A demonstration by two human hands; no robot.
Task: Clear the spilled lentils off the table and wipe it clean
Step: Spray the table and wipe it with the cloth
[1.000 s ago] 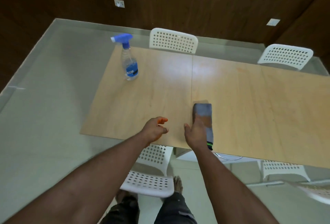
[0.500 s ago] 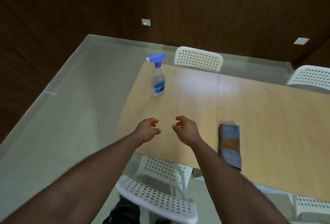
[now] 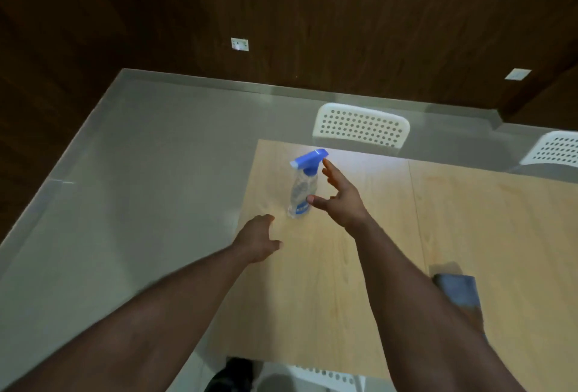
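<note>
Now right hand [image 3: 339, 200] off the cloth [image 3: 459, 293], fingers spread beside the spray bottle [image 3: 301, 190].

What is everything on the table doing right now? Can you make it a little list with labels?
spray bottle: upright on the table, blue trigger top, not yet gripped
right hand: fingers spread, reaching beside the bottle
left hand: low over the table, holding nothing
cloth: blue-grey, lying near the table's near edge, untouched
table: light wood; no lentils can be made out
chairs: white chair behind the far edge
</note>
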